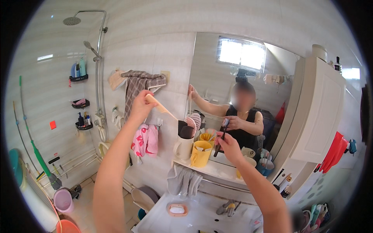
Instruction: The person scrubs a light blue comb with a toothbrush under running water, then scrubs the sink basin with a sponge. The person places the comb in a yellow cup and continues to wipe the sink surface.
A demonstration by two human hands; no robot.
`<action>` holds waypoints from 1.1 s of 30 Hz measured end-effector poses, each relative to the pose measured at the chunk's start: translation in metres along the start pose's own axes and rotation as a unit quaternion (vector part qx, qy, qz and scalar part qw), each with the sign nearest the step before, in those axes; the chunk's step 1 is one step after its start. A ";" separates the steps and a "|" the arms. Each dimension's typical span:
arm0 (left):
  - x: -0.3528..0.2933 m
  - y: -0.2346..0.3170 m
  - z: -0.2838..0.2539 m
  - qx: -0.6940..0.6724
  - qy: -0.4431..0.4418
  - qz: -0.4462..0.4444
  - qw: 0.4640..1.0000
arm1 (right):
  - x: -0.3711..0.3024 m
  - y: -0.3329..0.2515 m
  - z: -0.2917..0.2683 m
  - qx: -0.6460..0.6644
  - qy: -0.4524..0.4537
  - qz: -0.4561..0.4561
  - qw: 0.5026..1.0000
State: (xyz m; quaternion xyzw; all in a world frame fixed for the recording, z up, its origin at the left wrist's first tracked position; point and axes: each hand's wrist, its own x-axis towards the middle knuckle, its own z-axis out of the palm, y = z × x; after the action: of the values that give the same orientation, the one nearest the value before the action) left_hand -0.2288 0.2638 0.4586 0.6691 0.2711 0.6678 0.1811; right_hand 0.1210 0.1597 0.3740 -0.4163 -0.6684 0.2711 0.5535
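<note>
My left hand (144, 101) is raised and pinches one end of a pale peach comb (160, 106). The comb slants down toward a cream mug (183, 148) that holds dark hairbrushes (186, 130). A pink striped brush head rises beside them. My right hand (229, 146) is closed on a slim dark toothbrush (223, 134), its pale bluish head pointing up in front of the mirror. Left of that hand, a yellow mug (201, 155) stands on the narrow white shelf (221, 166), with another yellow cup behind it. My fingers partly hide the toothbrush handle.
A large mirror (213, 85) reflects a person and a window. Below is a white sink (155, 221) with a soap dish (177, 210), a tap (229, 208) and a grey cloth (182, 180). A white cabinet (318, 112) projects at right. Towels (143, 83) hang at left.
</note>
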 end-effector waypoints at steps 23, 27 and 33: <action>0.003 -0.090 0.077 0.194 -0.097 0.090 0.972 | 0.020 -0.026 0.011 -0.006 0.075 -0.040 0.996; -0.039 -0.025 0.072 0.185 0.015 0.099 0.978 | -0.022 -0.043 0.000 0.068 0.078 -0.055 0.993; -0.175 0.020 0.089 0.187 -0.042 0.183 0.964 | -0.154 -0.027 -0.022 -0.056 -0.084 0.112 0.989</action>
State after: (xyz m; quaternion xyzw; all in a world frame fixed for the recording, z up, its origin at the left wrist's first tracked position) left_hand -0.1308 0.1528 0.3279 0.7564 0.2564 0.5986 -0.0612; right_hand 0.1413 0.0118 0.3218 -0.4949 -0.6759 0.3274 0.4371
